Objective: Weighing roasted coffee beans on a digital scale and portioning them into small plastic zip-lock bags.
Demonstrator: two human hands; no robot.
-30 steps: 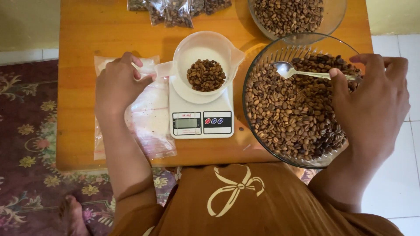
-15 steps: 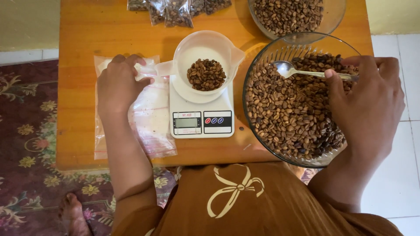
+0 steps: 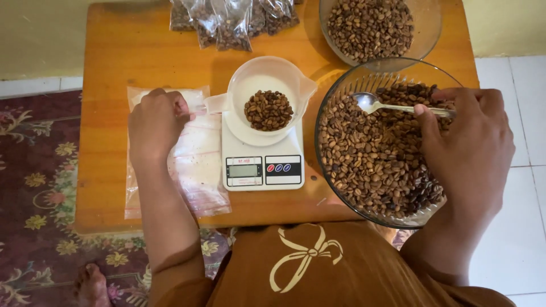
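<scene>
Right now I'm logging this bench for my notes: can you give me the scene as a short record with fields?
Left hand: left hand grips the handle of the white measuring cup
Right hand: right hand holds a metal spoon over the large glass bowl of coffee beans
Cup: partly filled with beans, on a white digital scale
Under left hand: clear plastic bags
Far edge: second bowl of beans, filled bags
Surface: wooden table

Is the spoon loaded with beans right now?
No. The spoon, held by the right hand over the glass bowl, shows an empty shiny scoop with no beans in it.
</scene>
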